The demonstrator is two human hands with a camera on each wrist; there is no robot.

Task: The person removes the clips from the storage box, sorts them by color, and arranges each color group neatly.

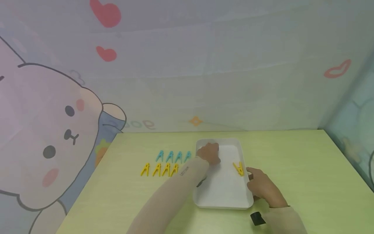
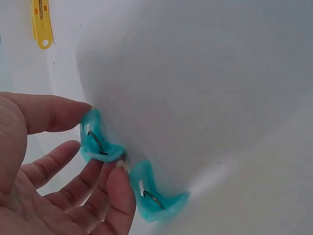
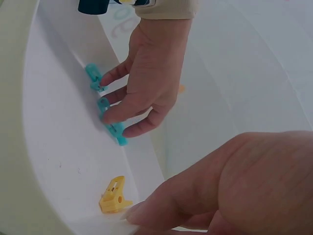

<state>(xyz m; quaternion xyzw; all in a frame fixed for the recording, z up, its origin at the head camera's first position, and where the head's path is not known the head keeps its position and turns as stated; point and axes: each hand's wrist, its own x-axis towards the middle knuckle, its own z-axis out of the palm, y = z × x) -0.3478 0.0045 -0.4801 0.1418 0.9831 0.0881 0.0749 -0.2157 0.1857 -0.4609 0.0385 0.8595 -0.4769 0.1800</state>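
Inside the white tray (image 1: 222, 193), my left hand (image 1: 209, 153) reaches to the far left part. Its thumb and fingers pinch a teal clothespin (image 2: 100, 139). A second teal clothespin (image 2: 159, 198) lies beside the little-finger side of that hand, close to the tray wall. Both are hidden behind the hand in the head view. My right hand (image 1: 264, 187) grips the tray's right edge, thumb at the rim. Near that thumb, a yellow clothespin (image 1: 239, 168) lies in the tray against the right wall.
Left of the tray, several teal clothespins (image 1: 169, 156) stand in a row on the light green table (image 1: 292, 156). A row of several yellow clothespins (image 1: 156, 169) runs in front of them; my left sleeve (image 1: 172, 195) crosses beside its right end. A printed cloth (image 1: 233, 65) hangs behind.
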